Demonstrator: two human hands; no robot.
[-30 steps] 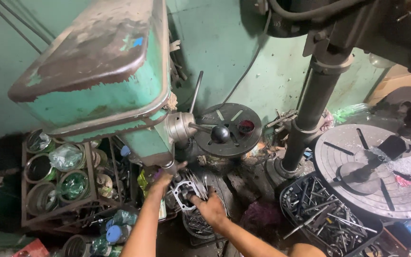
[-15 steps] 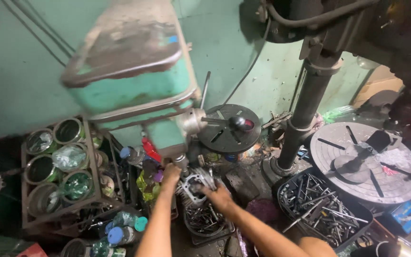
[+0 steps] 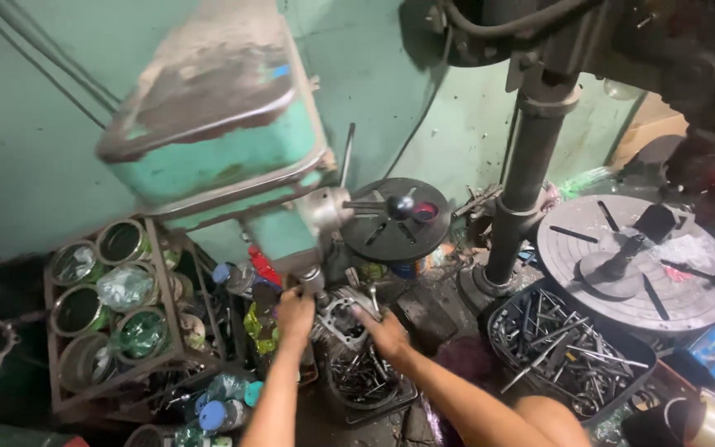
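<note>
Two bare hands steady a grey cast-metal engine part with round openings (image 3: 343,314) under the spindle of a green drill press (image 3: 233,157), above a black tray of metal scraps (image 3: 366,381). Left hand (image 3: 295,314) is wrapped around its left edge; right hand (image 3: 384,329) grips the right edge. Judged from this, holding the part flat and firmly braced would keep it from spinning

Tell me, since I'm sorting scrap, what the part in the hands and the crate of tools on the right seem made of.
The part between the left hand and right hand looks like cast metal, likely aluminium: dull pale grey with bored openings. The crate seems black plastic, matte with a ribbed wall; the tools inside look like steel, thin grey and glinting.
</note>
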